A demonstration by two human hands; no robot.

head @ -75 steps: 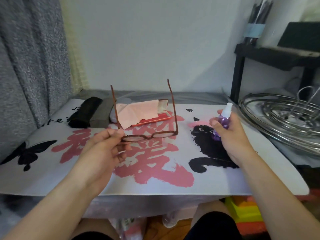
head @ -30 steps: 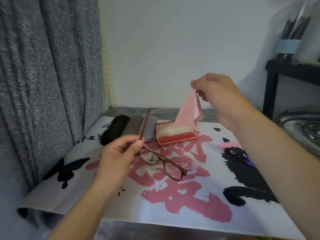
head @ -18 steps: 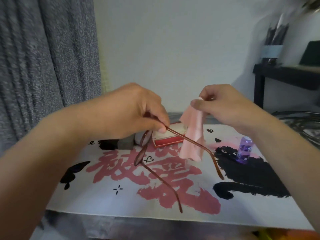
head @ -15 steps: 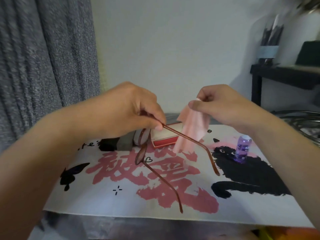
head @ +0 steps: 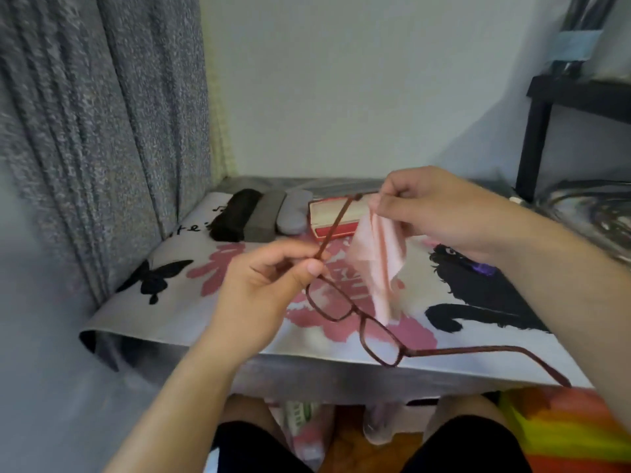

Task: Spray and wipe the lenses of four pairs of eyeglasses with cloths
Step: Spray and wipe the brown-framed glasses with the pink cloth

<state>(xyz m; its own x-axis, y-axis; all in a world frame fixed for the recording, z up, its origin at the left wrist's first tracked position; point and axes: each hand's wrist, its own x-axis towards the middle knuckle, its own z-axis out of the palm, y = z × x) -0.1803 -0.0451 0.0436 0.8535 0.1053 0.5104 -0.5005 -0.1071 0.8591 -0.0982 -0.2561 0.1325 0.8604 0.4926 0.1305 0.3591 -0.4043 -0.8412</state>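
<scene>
Glasses: a brown-framed pair is held in the air over the tabletop's near edge, temples unfolded, lenses facing up and toward the person.
Long axis: the frame front runs on a slant from the left hand down toward the near right corner; one temple rises toward the far edge, the other trails out past the near edge to the right.
Left hand: the left hand pinches the frame at the hinge corner between thumb and curled fingers, carrying the whole pair.
Cloth: a pink cloth hangs just beyond the nearer lens, above and to its far side; whether it touches the frame cannot be told.
Right hand: the right hand pinches the cloth's top edge with curled fingers, close by the raised temple tip.
Key relation: the lenses lie below and nearer than the right hand, so the cloth likely has to come down and toward the person; the lens by the left hand is the closer one.
Stage: judged as the start of wiping this pair.
Tabletop: a printed mat covers it; a red case lies open near the far edge, with three dark cases beside it toward the far left corner.
Spray: a purple bottle shows only in part behind the right wrist.
</scene>
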